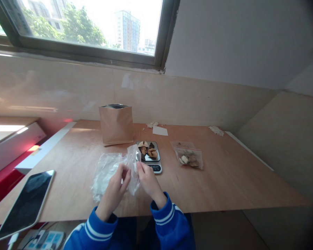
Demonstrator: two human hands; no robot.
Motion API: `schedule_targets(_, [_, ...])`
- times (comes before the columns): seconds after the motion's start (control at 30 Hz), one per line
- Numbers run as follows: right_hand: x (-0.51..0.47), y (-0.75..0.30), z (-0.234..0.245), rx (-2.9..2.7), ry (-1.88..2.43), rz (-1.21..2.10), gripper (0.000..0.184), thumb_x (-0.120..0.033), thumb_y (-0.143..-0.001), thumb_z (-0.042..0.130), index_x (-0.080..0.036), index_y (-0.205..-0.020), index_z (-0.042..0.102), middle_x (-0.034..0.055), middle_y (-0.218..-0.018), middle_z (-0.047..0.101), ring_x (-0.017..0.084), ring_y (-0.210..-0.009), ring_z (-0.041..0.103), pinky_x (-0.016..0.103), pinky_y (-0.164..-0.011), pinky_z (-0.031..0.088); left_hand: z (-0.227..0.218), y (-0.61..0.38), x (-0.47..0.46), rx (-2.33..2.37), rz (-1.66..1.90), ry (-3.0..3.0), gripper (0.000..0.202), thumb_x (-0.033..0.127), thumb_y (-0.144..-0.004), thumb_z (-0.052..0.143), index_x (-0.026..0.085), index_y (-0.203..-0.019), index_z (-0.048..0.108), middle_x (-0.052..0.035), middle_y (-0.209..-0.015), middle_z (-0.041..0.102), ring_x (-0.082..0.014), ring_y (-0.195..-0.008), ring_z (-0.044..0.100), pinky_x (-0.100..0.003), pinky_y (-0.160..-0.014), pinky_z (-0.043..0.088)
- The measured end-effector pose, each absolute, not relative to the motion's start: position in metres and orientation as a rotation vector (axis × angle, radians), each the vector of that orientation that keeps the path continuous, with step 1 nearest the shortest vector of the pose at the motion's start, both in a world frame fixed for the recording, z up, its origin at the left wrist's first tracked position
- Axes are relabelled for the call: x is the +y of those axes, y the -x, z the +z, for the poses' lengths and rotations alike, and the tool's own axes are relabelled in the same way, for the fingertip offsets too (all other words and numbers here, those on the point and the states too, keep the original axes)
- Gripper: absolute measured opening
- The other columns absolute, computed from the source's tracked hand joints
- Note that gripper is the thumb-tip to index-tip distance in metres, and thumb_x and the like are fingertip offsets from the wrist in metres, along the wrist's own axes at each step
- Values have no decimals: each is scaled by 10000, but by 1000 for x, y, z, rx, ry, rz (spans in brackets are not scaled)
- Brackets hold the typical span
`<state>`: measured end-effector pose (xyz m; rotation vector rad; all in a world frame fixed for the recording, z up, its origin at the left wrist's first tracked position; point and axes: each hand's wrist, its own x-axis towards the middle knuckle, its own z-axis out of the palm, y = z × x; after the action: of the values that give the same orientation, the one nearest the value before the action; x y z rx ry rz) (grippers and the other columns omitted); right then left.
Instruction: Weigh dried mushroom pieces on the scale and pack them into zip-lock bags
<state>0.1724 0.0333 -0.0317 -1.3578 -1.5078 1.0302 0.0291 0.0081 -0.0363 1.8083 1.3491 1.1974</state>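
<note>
My left hand [115, 190] and my right hand [148, 181] hover above the wooden table [211, 173], both pinching a clear plastic bag [134, 166] held upright between them. Beyond my right fingers stands a digital kitchen scale [155, 168] bearing several folded fortune cookies [147, 150]. A crumpled sheet of clear plastic [104, 174] lies under and to the left of my left hand. To the right, a small clear bag of cookies [187, 157] lies flat. A brown kraft paper bag [116, 125] stands upright behind the scale.
A dark tablet [26, 205] lies at the table's near left corner, partly over the edge. A white paper slip [160, 131] and tissue scraps [152, 124] sit near the back wall, with another scrap [216, 131] further right. A window [80, 27] is above.
</note>
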Motion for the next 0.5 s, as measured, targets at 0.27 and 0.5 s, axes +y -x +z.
schedule_targets(0.27, [68,-239,-39,-1777,1205,1242,452,-634,-837,525,-189,-866,598,33,-851,625,145,-720,572,274,-653,460,-20,-17,29,1517,1398,-1515,281,436,-905,387,224,-723,407,51,-601,416,-131,-565,433,-261,-568,358])
schedule_targets(0.5, [113,-257,-62,-1998,1454,526,602,-361,-815,642,-218,-1364,438,140,-1494,332,280,-1421,245,473,-1151,232,-19,-27,40,1553,1399,-1407,381,516,-877,449,213,-648,416,45,-588,415,-133,-582,421,-261,-570,331])
